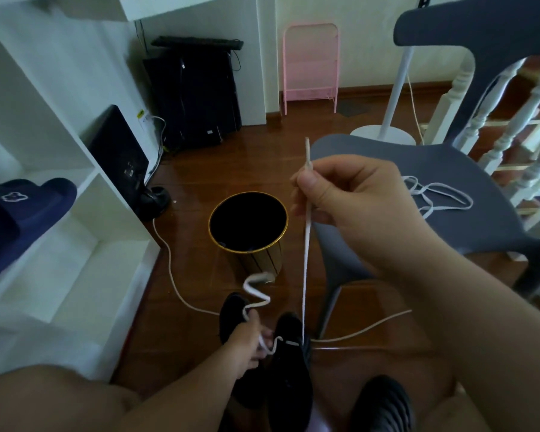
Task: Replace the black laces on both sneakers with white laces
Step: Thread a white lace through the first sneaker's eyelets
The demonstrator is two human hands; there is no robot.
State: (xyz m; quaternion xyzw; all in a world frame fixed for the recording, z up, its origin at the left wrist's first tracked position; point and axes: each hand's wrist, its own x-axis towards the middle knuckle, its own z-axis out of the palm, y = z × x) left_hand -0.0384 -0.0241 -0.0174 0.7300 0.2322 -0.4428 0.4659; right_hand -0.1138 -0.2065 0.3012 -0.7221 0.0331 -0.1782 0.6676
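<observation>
Glossy brown floorboards [231, 157] are carrying the whole work area, with your knees framing the bottom edge of the view.

1. White lace [306, 244]: it is running taut from the sneaker up to your raised hand, with its tip sticking out above the thumb. Its other end is curling loosely upward past your lower hand.
2. Right hand [353, 194]: you are holding it high, with thumb and curled fingers pinching the lace near its tip.
3. Left hand [247, 341]: you are holding it low at the shoes, with its fingers curled round the slack part of the lace.
4. Black sneaker [289, 366]: it is standing on the floor between your legs, and the lace is entering it near the toe end. A second black sneaker [231, 310] is lying just beside it, partly under your left hand. Whether any black lace is remaining in either shoe cannot be told.
5. Spare white lace [434, 194]: it is lying in loose loops on the seat of the grey plastic chair [449, 169], behind your right hand.
6. Round bin [248, 226]: it is standing ahead of the sneakers, black inside with a gold rim.
7. White cable [172, 275]: it is trailing across the floor beside the white shelf unit [75, 244], which is holding a navy slipper [22, 213].
</observation>
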